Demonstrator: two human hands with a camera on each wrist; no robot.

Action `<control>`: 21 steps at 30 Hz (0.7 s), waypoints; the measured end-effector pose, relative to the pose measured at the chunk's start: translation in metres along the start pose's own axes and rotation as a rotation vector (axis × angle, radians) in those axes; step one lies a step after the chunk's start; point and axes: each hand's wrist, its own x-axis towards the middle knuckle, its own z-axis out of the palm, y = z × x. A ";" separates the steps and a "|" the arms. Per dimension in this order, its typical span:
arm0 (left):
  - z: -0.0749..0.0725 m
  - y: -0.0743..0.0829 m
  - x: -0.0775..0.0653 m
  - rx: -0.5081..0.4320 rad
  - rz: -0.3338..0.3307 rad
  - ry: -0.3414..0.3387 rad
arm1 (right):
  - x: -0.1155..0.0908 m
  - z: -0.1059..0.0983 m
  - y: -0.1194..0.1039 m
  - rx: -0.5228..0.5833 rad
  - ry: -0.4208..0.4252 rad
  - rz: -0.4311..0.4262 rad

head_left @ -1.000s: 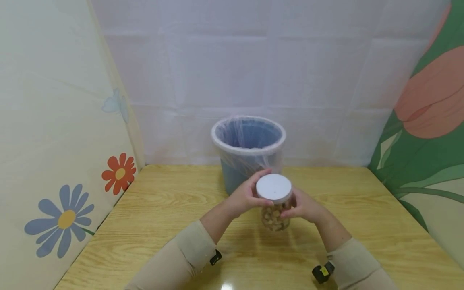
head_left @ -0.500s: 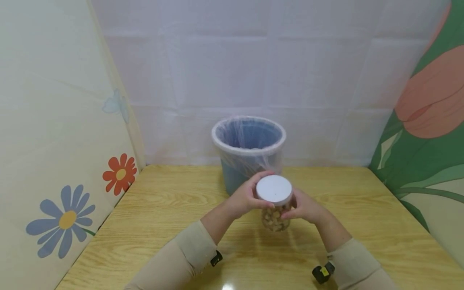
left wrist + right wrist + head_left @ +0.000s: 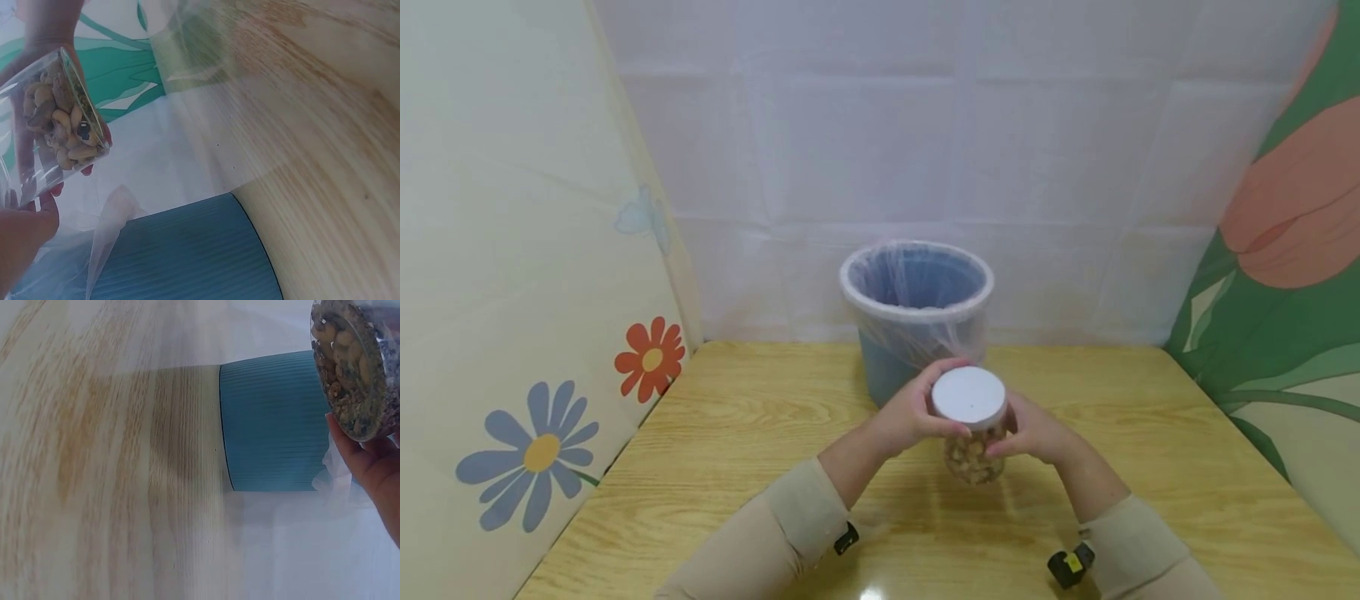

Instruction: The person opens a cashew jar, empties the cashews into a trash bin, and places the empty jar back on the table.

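Observation:
A clear jar (image 3: 973, 461) with a white lid (image 3: 968, 395) is held upright above the table. Pale curved nuts, seemingly cashews (image 3: 60, 119), and darker bits fill part of it. My left hand (image 3: 906, 418) grips the jar at the lid, thumb in front. Lower on the other side, my right hand (image 3: 1033, 429) holds the jar's clear body, its thumb on the front. In the right wrist view the jar's base (image 3: 353, 375) shows at the upper right, with the right hand's fingers against it. The far fingers of both hands are partly hidden behind the jar in the head view.
Behind the hands stands a blue bin (image 3: 880, 358) lined with a clear plastic bag (image 3: 943, 329) under a white rim. It rests on a wood-grain table (image 3: 760, 400). A white cloth backdrop (image 3: 850, 150) and flower-printed side panels (image 3: 647, 467) surround the table.
The jar and both hands have shifted very slightly down in the head view. The hold on the jar looks the same.

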 end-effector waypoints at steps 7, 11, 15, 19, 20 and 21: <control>0.002 -0.001 -0.001 0.059 -0.017 0.042 | 0.001 0.000 0.000 -0.006 -0.003 -0.022; 0.005 0.000 0.000 0.074 -0.040 0.064 | 0.001 0.000 0.001 -0.021 0.013 -0.040; 0.009 0.011 -0.003 0.069 -0.044 0.082 | 0.001 0.001 0.001 -0.063 0.041 -0.046; 0.013 0.025 -0.007 0.113 -0.036 0.104 | 0.002 0.002 0.000 -0.099 0.060 -0.049; 0.014 0.027 -0.008 0.121 -0.030 0.110 | 0.002 0.002 0.000 -0.109 0.063 -0.051; 0.014 0.028 -0.008 0.134 -0.027 0.115 | 0.002 0.002 0.001 -0.116 0.066 -0.054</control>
